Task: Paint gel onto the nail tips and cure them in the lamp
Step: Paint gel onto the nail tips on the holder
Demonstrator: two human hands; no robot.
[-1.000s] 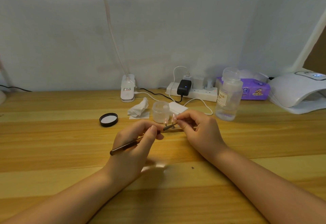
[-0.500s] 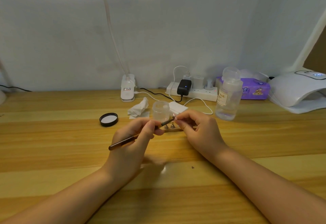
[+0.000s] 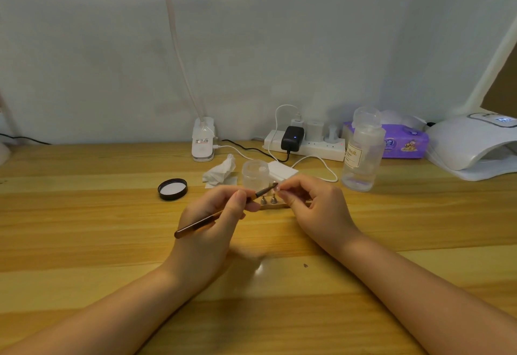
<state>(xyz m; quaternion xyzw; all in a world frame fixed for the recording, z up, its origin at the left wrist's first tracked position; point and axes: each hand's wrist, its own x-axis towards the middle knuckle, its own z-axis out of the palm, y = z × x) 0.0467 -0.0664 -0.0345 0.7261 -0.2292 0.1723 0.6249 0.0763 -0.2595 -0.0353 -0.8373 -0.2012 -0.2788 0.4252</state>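
Gel is being painted: the slim brown brush [image 3: 212,219] is gripped by the left hand [image 3: 208,224], its tip at a small pale nail tip [image 3: 275,186] pinched by the right hand [image 3: 316,209], above the wooden holder block [image 3: 272,205]; next — judged — curing in the white domed lamp [image 3: 472,146].

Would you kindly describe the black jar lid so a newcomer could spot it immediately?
Start at the clip base of the desk lamp at the back of the wooden table, then come forward and slightly left. The black jar lid lies flat there, left of the crumpled tissue and the clear jar. It is the only round black thing, with a pale lining facing up.
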